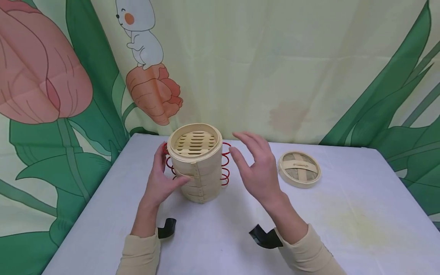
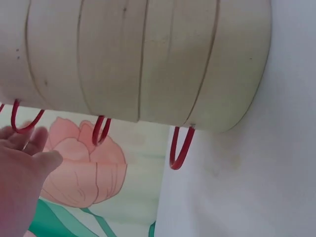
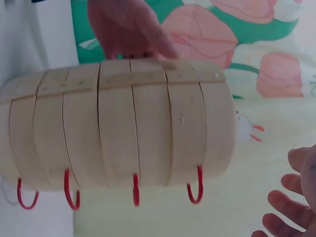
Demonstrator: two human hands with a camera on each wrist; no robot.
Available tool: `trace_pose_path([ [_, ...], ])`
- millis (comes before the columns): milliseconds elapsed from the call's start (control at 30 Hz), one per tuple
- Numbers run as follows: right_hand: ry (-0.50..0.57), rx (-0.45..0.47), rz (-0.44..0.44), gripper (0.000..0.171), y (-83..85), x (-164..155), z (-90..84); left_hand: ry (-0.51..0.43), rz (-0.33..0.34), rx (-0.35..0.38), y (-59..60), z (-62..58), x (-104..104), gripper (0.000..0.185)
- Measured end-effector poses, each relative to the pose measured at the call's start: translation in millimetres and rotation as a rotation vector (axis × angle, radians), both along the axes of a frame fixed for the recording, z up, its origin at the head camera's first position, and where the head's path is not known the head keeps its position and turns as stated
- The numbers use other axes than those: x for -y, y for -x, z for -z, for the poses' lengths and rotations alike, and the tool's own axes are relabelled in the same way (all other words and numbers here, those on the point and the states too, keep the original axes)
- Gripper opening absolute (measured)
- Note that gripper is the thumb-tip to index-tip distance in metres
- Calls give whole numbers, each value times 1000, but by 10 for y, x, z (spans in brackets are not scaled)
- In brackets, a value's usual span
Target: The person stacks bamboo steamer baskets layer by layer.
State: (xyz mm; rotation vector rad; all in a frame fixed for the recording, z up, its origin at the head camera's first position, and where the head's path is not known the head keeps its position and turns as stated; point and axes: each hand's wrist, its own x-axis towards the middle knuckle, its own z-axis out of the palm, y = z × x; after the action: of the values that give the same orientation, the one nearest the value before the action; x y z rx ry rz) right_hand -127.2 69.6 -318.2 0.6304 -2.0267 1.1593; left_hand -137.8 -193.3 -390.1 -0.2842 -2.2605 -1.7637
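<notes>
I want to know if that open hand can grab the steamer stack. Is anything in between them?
Nothing visible blocks it. The right hand hovers open beside the bamboo steamer stack; only the stack's own red wire handles lie between. The left hand rests on the other side.

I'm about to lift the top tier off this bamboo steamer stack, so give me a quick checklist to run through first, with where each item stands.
1. Lid off the stack: ok. The lid lies flat on the table, to the right of the steamer stack.
2. Stack upright: ok. The tiers sit aligned, and the slatted floor of the top one shows.
3. Left hand steadying: ok. Its thumb presses the stack's front and its fingers lie along the left side.
4. Right hand gripping: not ok. It is open beside the stack, not touching it.
5. Red wire handles free: cannot tell. They stick out on both sides, partly hidden.
</notes>
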Motion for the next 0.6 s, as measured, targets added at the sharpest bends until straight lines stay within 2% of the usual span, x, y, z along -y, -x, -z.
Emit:
trace_pose_path([
  [133, 20, 7, 29, 35, 11, -139, -26, -25, -50, -45, -29, -36, 27, 110],
  [367, 43, 3, 87, 34, 15, -401, -64, -6, -71, -155, -26, -144, -12, 104],
  [500, 57, 1, 110, 34, -15, -547, -92, 30, -62, -154, -27, -232, -58, 105],
  [600, 61, 7, 141, 34, -37, -660, -105, 53, -54, -126, -32, -296, -83, 104],
])
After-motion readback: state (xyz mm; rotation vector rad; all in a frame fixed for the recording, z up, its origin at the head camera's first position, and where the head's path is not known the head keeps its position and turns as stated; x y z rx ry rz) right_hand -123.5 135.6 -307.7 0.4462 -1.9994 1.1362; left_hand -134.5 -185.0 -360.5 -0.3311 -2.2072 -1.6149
